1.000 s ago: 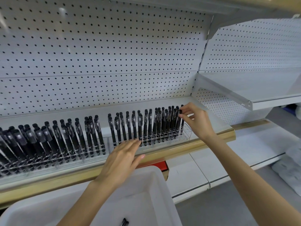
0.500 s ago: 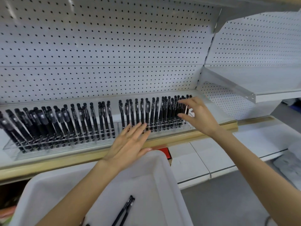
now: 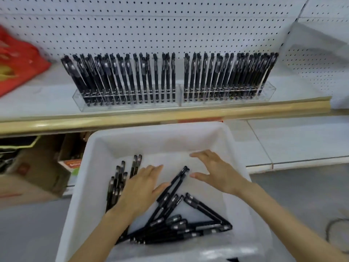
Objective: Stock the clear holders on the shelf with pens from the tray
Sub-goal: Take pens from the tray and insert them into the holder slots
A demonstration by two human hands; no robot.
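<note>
Two clear holders stand side by side on the shelf, the left holder (image 3: 124, 103) and the right holder (image 3: 226, 97), both packed with upright black pens (image 3: 154, 76). Below the shelf edge sits a white tray (image 3: 88, 167) with several loose black pens (image 3: 170, 220) lying across its bottom. My left hand (image 3: 140, 188) hovers inside the tray with straight fingers over a bundle of pens at the left side. My right hand (image 3: 217, 173) is spread open above the bare middle of the tray, holding nothing.
A red bag (image 3: 17, 61) lies on the shelf at far left. Cardboard boxes (image 3: 34, 171) sit under the shelf at left. A wooden shelf lip (image 3: 170, 114) runs across. White lower shelving (image 3: 294, 140) is to the right, grey floor below.
Both hands have left the pens in the holders and dropped down into the tray. The view has tilted downward, showing the tray's pens.
</note>
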